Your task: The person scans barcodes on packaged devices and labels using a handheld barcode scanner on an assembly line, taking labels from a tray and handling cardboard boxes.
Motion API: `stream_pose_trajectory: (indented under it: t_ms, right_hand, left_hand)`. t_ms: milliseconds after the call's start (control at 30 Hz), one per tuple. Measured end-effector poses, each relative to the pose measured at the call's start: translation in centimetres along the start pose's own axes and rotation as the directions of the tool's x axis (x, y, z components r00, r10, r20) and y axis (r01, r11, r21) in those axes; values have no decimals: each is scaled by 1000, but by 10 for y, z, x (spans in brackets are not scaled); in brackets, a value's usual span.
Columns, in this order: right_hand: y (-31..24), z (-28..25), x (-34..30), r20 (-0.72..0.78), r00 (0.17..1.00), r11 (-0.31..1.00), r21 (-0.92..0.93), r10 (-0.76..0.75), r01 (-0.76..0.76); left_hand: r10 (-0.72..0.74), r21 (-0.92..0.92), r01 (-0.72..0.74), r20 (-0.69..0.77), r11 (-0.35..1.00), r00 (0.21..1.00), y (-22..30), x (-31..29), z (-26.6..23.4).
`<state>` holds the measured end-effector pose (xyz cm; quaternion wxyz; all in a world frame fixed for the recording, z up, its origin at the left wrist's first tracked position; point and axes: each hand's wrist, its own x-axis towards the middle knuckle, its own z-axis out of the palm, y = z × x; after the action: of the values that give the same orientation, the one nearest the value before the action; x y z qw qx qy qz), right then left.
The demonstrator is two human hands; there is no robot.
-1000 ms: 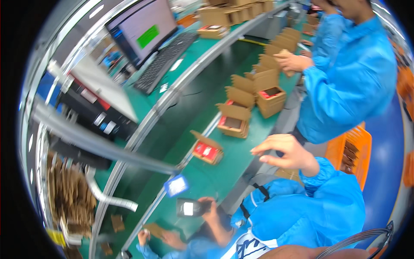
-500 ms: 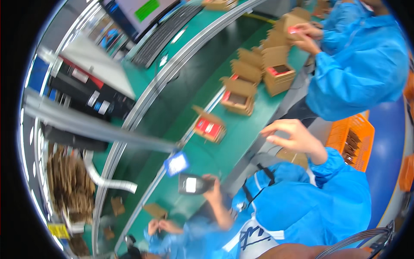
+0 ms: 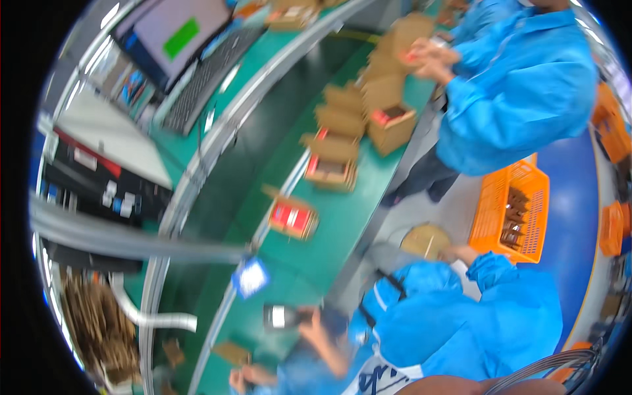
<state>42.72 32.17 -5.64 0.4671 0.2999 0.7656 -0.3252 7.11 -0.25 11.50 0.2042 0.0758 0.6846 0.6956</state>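
Note:
My left hand (image 3: 317,329) grips a flat black item (image 3: 280,316) with a white label, its exact kind unclear. It is held over the green work surface (image 3: 329,263), near the metal rail. Down by the side of my blue jacket, my right hand (image 3: 459,253) is blurred and its fingers are mostly hidden. A round tan disc (image 3: 426,241) lies just beyond it, lower than the bench. Further up the bench an open cardboard box (image 3: 293,218) has a red pack in it.
Several open cardboard boxes (image 3: 332,172) line the bench. A co-worker in blue (image 3: 513,99) stands at the far right; another person's hands (image 3: 245,377) are at lower left. An orange crate (image 3: 484,217) holds brown pieces. A blue-framed card (image 3: 251,278) hangs by a metal pole.
My right hand has dropped from above the bench's edge to beside my jacket. My left hand still grips the black item. The whole view has shifted, so the bench appears further left.

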Motion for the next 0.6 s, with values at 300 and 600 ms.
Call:
stream_pose_trajectory:
  t_ms: [300,600]
  right_hand:
    - [-212,-254,-359,-720,-165,248,-431,-674,868]
    - [-304,-263,-392,-303,-782,-661,-419,-545,623]
  left_hand:
    - [191,-100,-184,61,978,980,-27,58,24]
    - [271,-203,-239,146,950,951,-21,26,31]
